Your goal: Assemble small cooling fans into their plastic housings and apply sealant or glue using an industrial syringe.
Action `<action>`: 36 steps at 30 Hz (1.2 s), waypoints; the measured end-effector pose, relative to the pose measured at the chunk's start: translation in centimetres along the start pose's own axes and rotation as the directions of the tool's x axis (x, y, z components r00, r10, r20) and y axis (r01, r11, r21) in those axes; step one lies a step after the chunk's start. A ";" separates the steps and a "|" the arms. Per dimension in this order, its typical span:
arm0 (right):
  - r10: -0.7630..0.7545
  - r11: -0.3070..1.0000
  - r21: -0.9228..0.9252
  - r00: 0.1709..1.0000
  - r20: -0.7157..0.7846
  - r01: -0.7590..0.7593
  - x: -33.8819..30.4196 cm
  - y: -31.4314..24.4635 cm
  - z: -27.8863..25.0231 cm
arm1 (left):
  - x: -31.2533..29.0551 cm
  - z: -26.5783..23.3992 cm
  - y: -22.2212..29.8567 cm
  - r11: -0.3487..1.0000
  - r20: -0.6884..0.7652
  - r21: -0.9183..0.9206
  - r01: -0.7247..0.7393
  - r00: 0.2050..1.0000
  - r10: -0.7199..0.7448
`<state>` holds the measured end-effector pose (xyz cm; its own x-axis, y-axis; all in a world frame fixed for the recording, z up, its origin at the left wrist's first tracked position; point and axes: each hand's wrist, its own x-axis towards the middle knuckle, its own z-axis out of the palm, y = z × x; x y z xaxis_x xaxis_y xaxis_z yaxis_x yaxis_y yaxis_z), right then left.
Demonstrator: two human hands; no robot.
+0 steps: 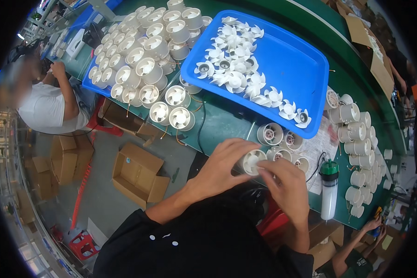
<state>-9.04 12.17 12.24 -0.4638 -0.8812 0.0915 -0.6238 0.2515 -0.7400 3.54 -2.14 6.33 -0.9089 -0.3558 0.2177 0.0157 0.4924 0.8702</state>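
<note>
A small white cylindrical fan is held up in front of me, its bladed face turned upward. My left hand is closed round the housing, fingers over the far side and thumb underneath. At the right edge of the fan, my right hand has its thumb and fingertips closed on the rim. Just beyond my hands, several open white housings with reddish-brown inner parts stand on the green table. A blue tray behind them carries loose white fan blades along its left and front sides.
Stacked fans crowd the left of the table, with wires trailing over its edge. More white housings fill the right. A green-capped clear cylinder stands on a paper sheet. A co-worker sits left; cardboard boxes lie on the floor.
</note>
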 end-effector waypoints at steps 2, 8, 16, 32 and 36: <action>-0.040 0.999 -0.011 0.998 0.053 0.040 0.0 -0.2 -0.1 | -0.3 -0.1 0.1 0.996 0.035 0.076 -0.042 0.999 0.039; 0.053 0.993 0.105 0.997 -0.060 -0.046 -0.7 -1.6 -3.4 | -0.5 -0.6 -0.1 0.999 -0.061 -0.001 0.044 0.997 -0.044; 0.116 0.989 -0.108 0.976 0.185 -0.098 1.2 0.1 -1.7 | -0.5 -0.9 0.2 0.992 0.061 0.084 -0.094 0.994 0.089; 0.269 0.943 0.195 0.962 0.040 -0.271 -4.9 2.1 0.5 | -3.0 -8.0 -0.9 0.992 -0.345 0.122 0.013 0.938 0.030; 0.287 0.937 0.207 0.958 0.005 -0.282 -5.5 1.4 1.2 | -3.0 -17.3 -2.4 0.983 -0.684 0.162 0.083 0.728 0.052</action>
<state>-6.61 16.85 9.92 -0.6198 -0.7742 -0.1282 -0.3239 0.4012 -0.8568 13.43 -16.06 11.21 -0.3754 -0.7768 0.5057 -0.1275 0.5836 0.8020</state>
